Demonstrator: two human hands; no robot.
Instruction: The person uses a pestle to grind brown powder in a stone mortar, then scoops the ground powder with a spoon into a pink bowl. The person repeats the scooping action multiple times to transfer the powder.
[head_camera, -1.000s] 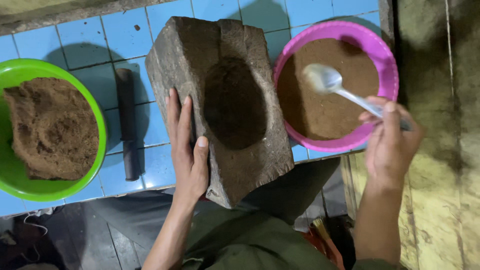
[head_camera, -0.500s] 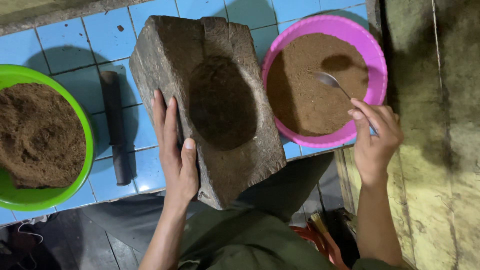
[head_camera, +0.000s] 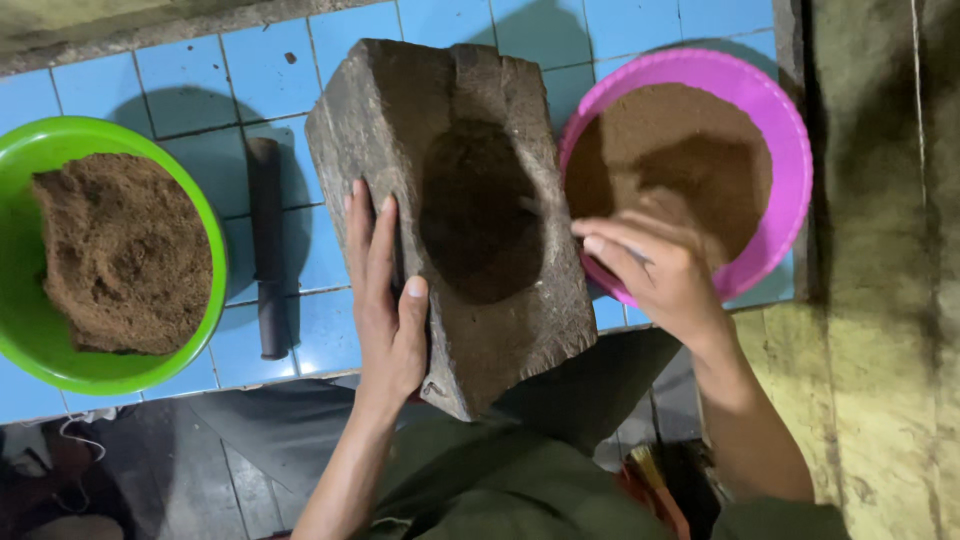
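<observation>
The left hand (head_camera: 385, 305) lies flat and open on the stone mortar (head_camera: 460, 210), which stands on blue tiles (head_camera: 180, 80). The right hand (head_camera: 655, 270) is closed on a spoon handle over the pink bowl (head_camera: 790, 140) of brown powder.

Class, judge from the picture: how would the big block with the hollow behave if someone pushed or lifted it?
The block looks thick and solid, so probably heavy and rigid. Its broad shape suggests it would slide rather than roll. The left hand braces its edge, so it may shift when worked.

no packages, labels, signs, screens
</observation>
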